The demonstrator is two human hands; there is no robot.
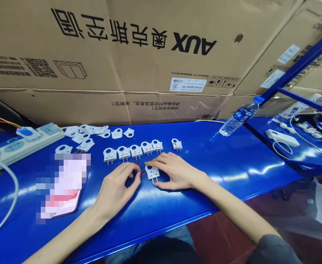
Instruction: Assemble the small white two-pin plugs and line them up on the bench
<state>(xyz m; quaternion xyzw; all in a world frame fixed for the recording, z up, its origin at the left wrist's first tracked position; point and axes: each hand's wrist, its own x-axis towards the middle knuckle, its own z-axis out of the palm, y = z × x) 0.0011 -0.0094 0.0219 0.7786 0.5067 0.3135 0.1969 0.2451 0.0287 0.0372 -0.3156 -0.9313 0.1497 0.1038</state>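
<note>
My right hand grips a white two-pin plug with a ring-shaped handle, its thumb at the metal prongs and its fingers over the ring. The prongs point toward me. Just left of it, my left hand is closed in a pinch. A tiny dark piece shows at those fingertips, too small to name. Small red bits lie by the fingertips. Beyond my hands stands a row of several similar white plugs, with one more plug apart to the right.
Loose white plug covers are piled at the back left, near a power strip. A phone, partly blurred, lies left on the blue table. A water bottle leans at the back right. Large cardboard boxes form the back wall.
</note>
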